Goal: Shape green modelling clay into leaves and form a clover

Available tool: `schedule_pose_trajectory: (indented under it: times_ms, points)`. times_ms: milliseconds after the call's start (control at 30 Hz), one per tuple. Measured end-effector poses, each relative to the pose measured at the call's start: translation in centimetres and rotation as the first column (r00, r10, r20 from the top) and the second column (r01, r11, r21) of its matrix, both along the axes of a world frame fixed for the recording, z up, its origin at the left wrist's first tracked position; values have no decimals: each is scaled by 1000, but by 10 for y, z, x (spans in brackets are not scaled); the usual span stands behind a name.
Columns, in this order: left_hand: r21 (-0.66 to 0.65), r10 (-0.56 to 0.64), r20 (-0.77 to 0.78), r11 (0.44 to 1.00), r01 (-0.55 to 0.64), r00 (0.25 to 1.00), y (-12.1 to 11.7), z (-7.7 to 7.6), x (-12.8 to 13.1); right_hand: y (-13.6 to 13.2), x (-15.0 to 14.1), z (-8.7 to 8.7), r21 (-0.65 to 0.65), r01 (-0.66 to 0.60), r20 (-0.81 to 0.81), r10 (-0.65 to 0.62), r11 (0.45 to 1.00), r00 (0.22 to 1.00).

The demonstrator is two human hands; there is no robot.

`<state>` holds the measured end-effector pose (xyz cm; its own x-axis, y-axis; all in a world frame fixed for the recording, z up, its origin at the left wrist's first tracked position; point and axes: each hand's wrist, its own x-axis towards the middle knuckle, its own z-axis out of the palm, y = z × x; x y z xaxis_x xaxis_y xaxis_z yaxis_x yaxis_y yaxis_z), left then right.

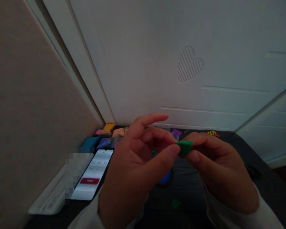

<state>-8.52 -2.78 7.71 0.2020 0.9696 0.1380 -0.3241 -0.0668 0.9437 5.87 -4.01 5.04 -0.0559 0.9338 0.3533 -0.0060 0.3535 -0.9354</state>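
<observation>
A small, flat green piece (185, 148), pointed at its upper right and soft-looking like modelling clay, is held up above the dark table between both hands. My left hand (143, 159) pinches its left end between thumb and a finger, with the index finger raised and apart. On the right end, my right hand (219, 168) closes thumb and fingertips. Below them a second green lump (175, 203) lies on the table. A blue round thing (165, 178) with a dark rim is partly hidden behind my left hand.
A phone (92, 175) showing a running timer lies at the left, beside a white packet (50, 194). Along the back are coloured packets, among them a yellow one (109, 128) and a purple one (175, 133), and small yellow-red bits (213, 133). A white panel (157, 63) stands behind the table.
</observation>
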Motion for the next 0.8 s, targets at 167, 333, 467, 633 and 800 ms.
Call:
schedule_pose_trajectory:
  times_ms: [167, 333, 467, 633, 800]
  points:
    - [-36, -5, 48, 999, 6, 999, 3, -4, 0, -4, 8, 2, 221, 165, 180, -206, 961, 962]
    - [-52, -123, 18, 991, 124, 992, 5, -6, -4, -3, 11, 3, 262, 4, 326, -92, 965, 941]
    - [-55, -126, 18, 990, 127, 992, 3, -5, -4, -3, 10, 3, 257, -12, 339, -79, 966, 937]
    - [-84, -75, 26, 993, 77, 997, -1, -4, 1, -5, 6, 0, 285, 30, 286, -115, 958, 951]
    - [-58, -57, -11, 997, 57, 998, 0, -5, 0, -4, 6, 0, 361, 71, 336, -201, 930, 920]
